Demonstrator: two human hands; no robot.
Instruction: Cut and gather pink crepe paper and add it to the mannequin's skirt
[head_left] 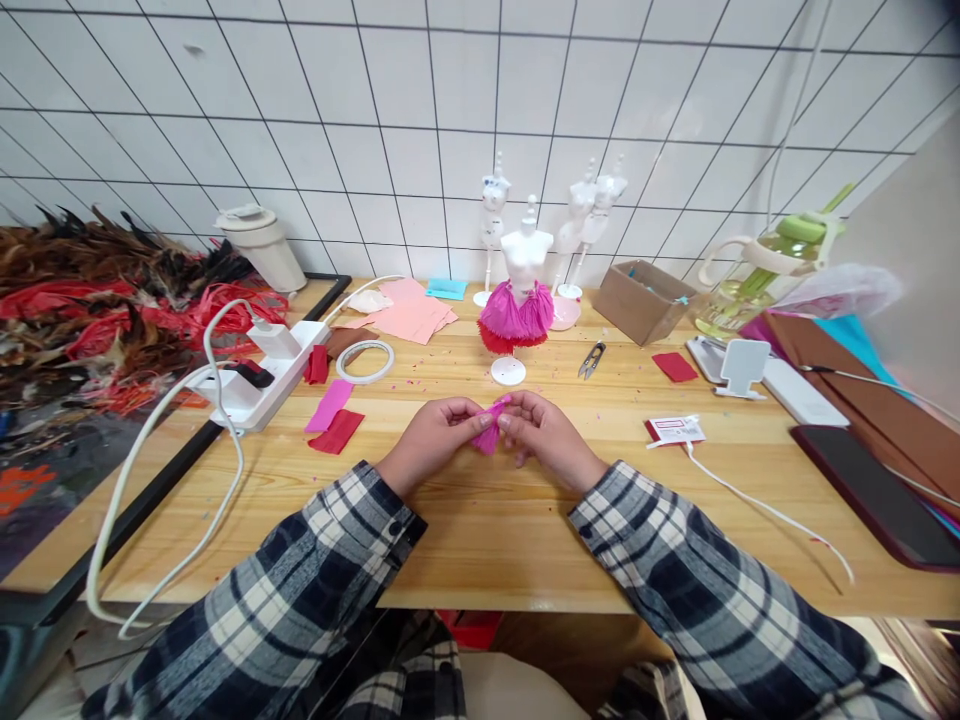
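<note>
Between my two hands, just above the table, is a small gathered piece of magenta crepe paper. My left hand pinches its left side, thumb against fingers. On the other side my right hand grips the upper right edge between thumb and fingertips. Straight ahead stands a white miniature dress form on a round white base. It wears a ruffled magenta skirt with a red ruffled layer below. A magenta strip and a red strip lie left of my hands.
A tape roll, pink sheets and a power strip lie to the left. Thread snips, a cardboard box, a red piece, a phone stand and a dark phone are rightward. Cables trail on both sides.
</note>
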